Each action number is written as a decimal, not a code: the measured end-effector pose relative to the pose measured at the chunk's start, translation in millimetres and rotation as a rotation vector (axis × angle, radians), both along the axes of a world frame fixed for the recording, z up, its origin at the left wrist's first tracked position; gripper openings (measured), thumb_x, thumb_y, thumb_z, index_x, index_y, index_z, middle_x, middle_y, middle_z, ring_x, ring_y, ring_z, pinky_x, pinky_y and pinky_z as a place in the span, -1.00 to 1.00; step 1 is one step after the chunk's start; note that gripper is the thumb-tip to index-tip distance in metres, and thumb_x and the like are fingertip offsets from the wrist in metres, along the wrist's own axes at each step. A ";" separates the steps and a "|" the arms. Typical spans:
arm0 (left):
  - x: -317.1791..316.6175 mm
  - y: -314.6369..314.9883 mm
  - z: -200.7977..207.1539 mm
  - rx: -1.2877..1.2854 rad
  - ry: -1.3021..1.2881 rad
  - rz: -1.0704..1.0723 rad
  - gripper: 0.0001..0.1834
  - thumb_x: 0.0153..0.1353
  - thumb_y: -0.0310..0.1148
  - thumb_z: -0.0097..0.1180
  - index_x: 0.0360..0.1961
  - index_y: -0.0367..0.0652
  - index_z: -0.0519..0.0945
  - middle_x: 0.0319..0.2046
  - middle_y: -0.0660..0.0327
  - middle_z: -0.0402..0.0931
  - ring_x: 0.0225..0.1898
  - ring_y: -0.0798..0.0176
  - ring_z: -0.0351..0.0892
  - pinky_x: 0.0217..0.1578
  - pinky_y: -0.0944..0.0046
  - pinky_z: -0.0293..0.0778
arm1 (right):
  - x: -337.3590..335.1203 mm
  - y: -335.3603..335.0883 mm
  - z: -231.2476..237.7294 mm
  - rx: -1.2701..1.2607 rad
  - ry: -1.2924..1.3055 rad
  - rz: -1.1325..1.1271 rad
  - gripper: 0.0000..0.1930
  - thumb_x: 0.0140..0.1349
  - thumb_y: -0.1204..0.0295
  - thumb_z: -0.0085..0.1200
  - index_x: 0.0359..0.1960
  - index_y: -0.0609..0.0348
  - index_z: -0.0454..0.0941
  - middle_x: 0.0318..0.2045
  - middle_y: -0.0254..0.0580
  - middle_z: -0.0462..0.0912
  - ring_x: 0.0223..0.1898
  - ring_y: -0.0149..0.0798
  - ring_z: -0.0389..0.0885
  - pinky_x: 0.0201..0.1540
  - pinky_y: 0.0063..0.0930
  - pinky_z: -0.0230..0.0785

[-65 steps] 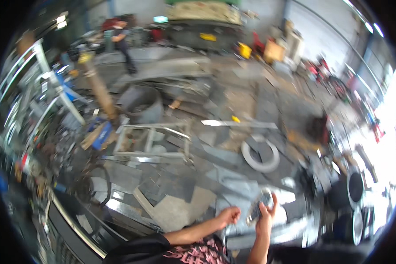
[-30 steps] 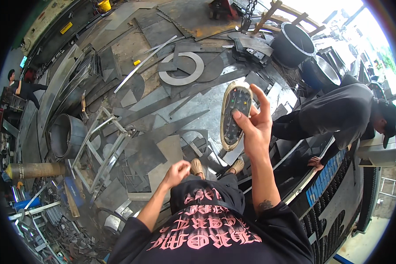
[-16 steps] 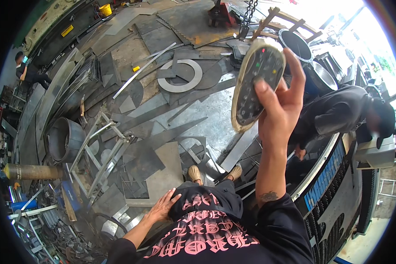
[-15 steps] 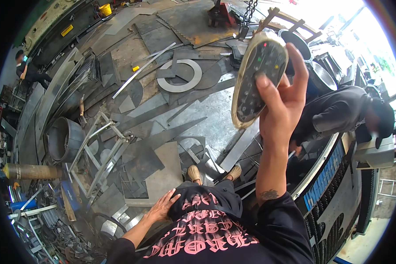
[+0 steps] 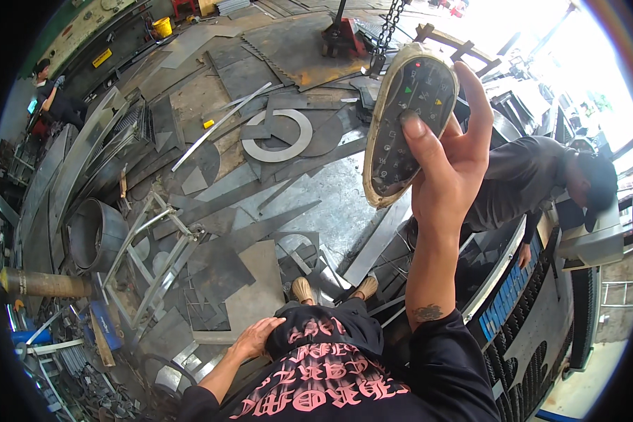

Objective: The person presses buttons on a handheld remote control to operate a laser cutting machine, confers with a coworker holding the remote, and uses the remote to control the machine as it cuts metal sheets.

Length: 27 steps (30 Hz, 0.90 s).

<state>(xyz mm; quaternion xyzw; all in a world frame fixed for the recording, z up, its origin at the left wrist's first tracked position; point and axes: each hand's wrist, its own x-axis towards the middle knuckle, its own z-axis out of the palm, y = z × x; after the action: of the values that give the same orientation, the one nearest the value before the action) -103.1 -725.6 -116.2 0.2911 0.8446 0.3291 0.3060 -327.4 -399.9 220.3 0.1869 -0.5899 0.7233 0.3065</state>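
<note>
Raised at upper right, my right hand (image 5: pixel 446 165) grips an oval remote control (image 5: pixel 390 151) with a dark button face and a worn, pale rim. Its thumb lies across the buttons, and a small red light glows near the top. The other fingers go behind the remote and are partly hidden. At my waist, my left hand (image 5: pixel 259 339) rests against my black shirt (image 5: pixel 330 344) with its fingers stretched out and holding nothing.
Flat metal offcuts and a broken ring (image 5: pixel 299 133) cover the floor. A metal frame (image 5: pixel 151 267) stands left. At right, a co-worker (image 5: pixel 534 176) bends over a slatted machine bed (image 5: pixel 517 309). Chains (image 5: pixel 387 28) hang beyond the remote; another person (image 5: pixel 56 98) is far left.
The view has shifted slightly, and the remote looks steadier and sharper. At right, the co-worker's hand now shows over the machine's edge. My right hand still holds the remote.
</note>
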 end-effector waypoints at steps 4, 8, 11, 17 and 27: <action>-3.9 3.2 -1.7 -0.018 -0.030 0.005 0.26 -0.49 -0.53 0.54 0.38 0.13 0.17 0.24 0.11 0.37 0.26 -0.07 0.37 0.26 0.06 0.36 | 0.1 1.4 1.4 0.009 -0.013 0.000 -0.25 0.15 0.56 0.27 0.37 0.26 0.17 -0.02 0.06 0.62 -0.03 -0.23 0.63 0.05 -0.40 0.47; -7.0 6.5 2.7 -0.041 -0.053 0.007 0.26 -0.48 -0.52 0.55 0.38 0.16 0.18 0.25 0.14 0.36 0.27 -0.06 0.37 0.27 0.07 0.36 | 1.0 4.3 1.3 0.014 -0.009 -0.002 -0.26 0.15 0.57 0.26 0.37 0.26 0.17 -0.01 0.06 0.61 -0.02 -0.23 0.62 0.05 -0.40 0.48; -4.8 7.4 1.3 -0.051 -0.056 0.010 0.29 -0.49 -0.44 0.59 0.39 0.22 0.15 0.26 0.17 0.34 0.26 -0.07 0.36 0.23 0.03 0.41 | -3.3 6.7 -1.8 -0.023 0.016 0.006 -0.23 0.16 0.56 0.29 0.37 0.25 0.12 -0.10 0.09 0.67 -0.10 -0.22 0.70 -0.05 -0.41 0.58; -4.1 8.5 0.6 -0.056 -0.058 0.011 0.30 -0.49 -0.45 0.59 0.39 0.24 0.14 0.26 0.18 0.34 0.26 -0.07 0.37 0.22 0.03 0.43 | -3.5 11.2 -4.4 -0.030 0.011 0.001 -0.23 0.16 0.57 0.29 0.37 0.25 0.12 -0.10 0.09 0.67 -0.10 -0.23 0.69 -0.05 -0.41 0.57; -0.6 12.1 1.7 -0.076 -0.060 0.007 0.33 -0.51 -0.45 0.60 0.40 0.25 0.11 0.26 0.17 0.33 0.25 -0.08 0.37 0.19 0.00 0.44 | 5.1 18.8 -4.2 -0.017 -0.038 -0.016 -0.27 0.15 0.60 0.23 0.36 0.28 0.15 0.01 0.09 0.59 -0.01 -0.23 0.61 0.05 -0.41 0.48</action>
<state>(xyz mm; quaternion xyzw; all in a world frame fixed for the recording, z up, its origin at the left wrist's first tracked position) -103.7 -713.4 -114.6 0.2666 0.8478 0.3066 0.3409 -322.3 -381.1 216.1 0.1658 -0.5907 0.7294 0.3026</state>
